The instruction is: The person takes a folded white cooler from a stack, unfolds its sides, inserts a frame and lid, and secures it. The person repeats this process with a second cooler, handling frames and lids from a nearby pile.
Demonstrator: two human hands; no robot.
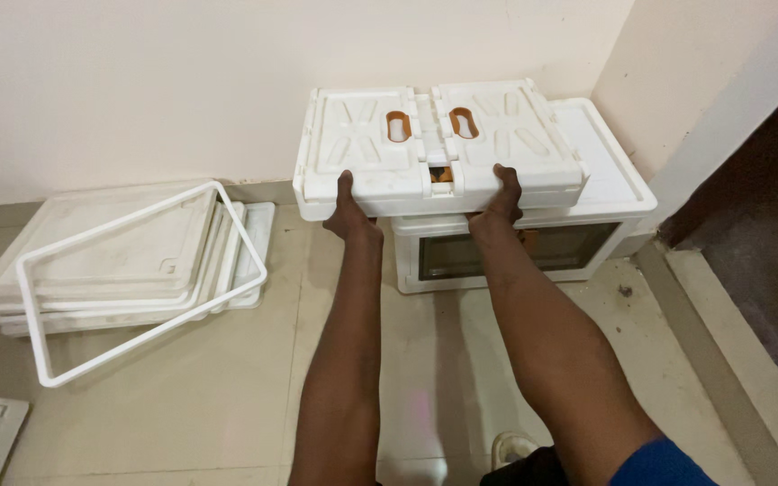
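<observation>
Lid [438,144] in both hands, near edge gripped, held over box [533,247] in corner by wall. Not seated: it's skewed left, overhanging box, far-right part of box top showing bare.

L hand [350,209]: thumb up on lid's front lip, fingers curled under, clamped on lid. R hand [500,200]: same hold, near lid's right end. Both arms stretched fwd, nearly straight, wrists level.

Off to left on floor: stack of panels [119,261], loose frame [137,279] lying across it. Can't tell if lid's latch is engaged, I judge not.
</observation>
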